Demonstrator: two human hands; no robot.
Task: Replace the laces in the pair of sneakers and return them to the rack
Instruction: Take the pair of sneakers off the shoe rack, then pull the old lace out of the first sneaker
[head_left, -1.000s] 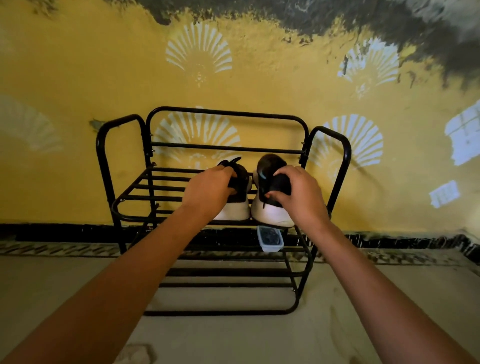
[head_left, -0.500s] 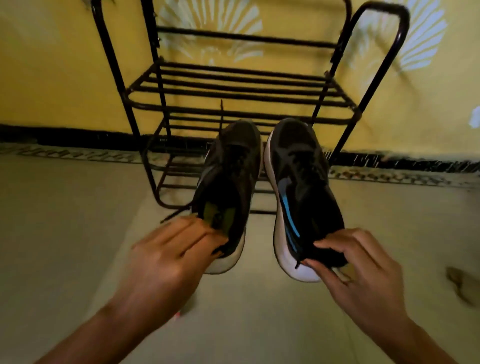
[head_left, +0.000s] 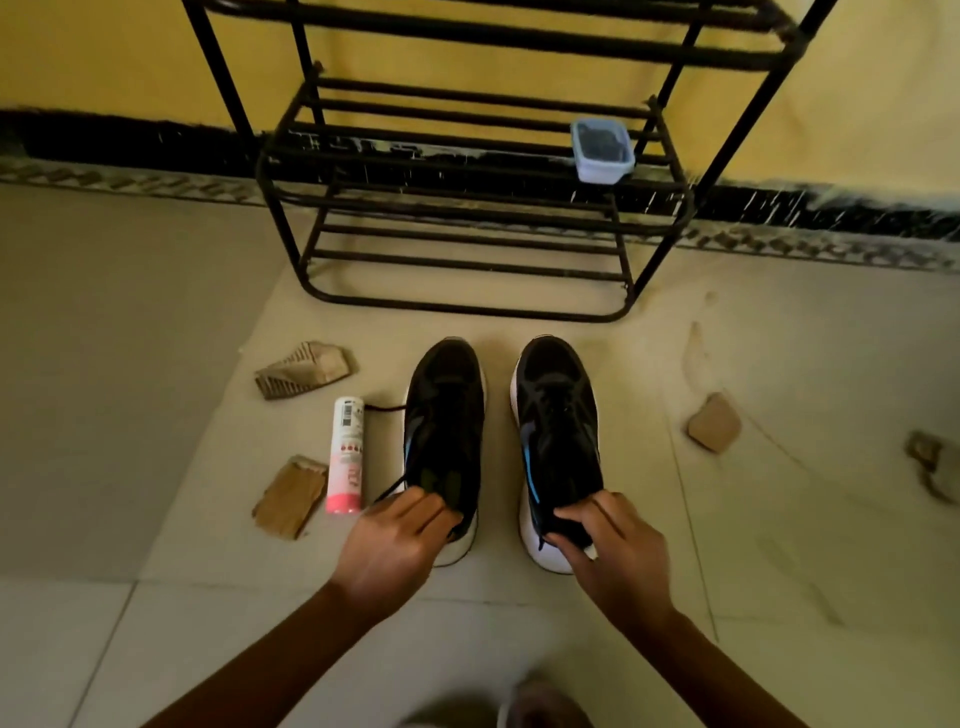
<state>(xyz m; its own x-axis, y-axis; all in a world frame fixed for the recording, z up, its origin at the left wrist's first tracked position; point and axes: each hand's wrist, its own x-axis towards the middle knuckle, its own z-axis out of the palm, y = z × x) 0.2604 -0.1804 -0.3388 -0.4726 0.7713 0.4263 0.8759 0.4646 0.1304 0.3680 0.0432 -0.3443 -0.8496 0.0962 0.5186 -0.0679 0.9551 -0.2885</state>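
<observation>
Two black sneakers with white soles stand side by side on the tiled floor, toes toward the black metal rack (head_left: 291, 244). My left hand (head_left: 400, 540) grips the heel collar of the left sneaker (head_left: 444, 415); a dark lace end trails from this shoe to the left. My right hand (head_left: 610, 551) grips the heel collar of the right sneaker (head_left: 558, 421), which has black laces and a blue stripe inside.
A pink and white tube (head_left: 347, 454) lies just left of the left sneaker. Cardboard scraps (head_left: 301, 369) lie around it, and more scraps (head_left: 714, 428) sit on the right. A small plastic box (head_left: 602, 150) with dark contents stands on the rack's middle shelf.
Both sneakers came off the rack's top shelf and now stand on the floor in front of it. My view has tilted down; both hands still hold the heels.
</observation>
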